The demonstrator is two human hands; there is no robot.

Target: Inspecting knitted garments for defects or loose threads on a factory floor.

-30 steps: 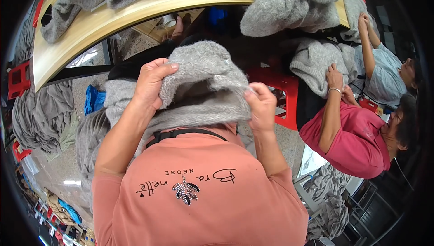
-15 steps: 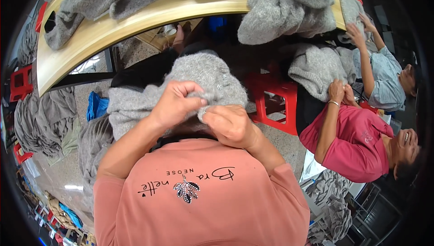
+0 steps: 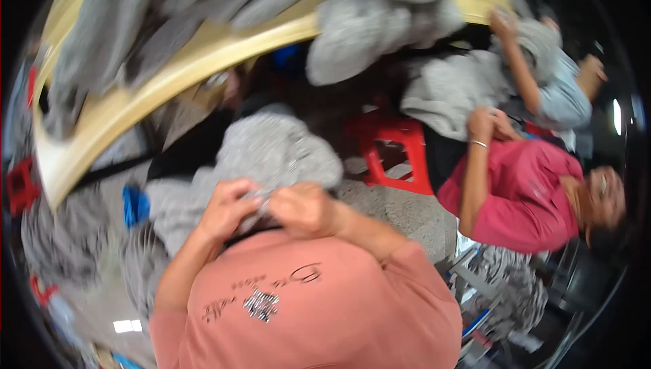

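Observation:
A fuzzy grey knitted garment [image 3: 274, 145] lies across my lap, with small shiny specks on its upper part. My left hand [image 3: 229, 212] is closed with bent fingers on the garment's near edge, close to my body. Right beside it, my right hand [image 3: 302, 210] is closed in a fist-like grip on the same edge. The two hands almost touch. Motion blur smears the fingertips, and any small thing between them cannot be made out.
A pale wooden table [image 3: 196, 57] with curved edge bears a heap of grey knitwear [image 3: 380, 20]. A red stool [image 3: 397, 155] stands at right, beside a seated person in a pink shirt [image 3: 522, 196] holding grey knitwear. Another person sits beyond. Grey garments [image 3: 64, 237] lie at left near a blue bag [image 3: 135, 205].
My hands have come closer together and nearer to my body, still at the garment. The whole view has shifted and blurred. The far co-worker's arms have moved over grey knitwear.

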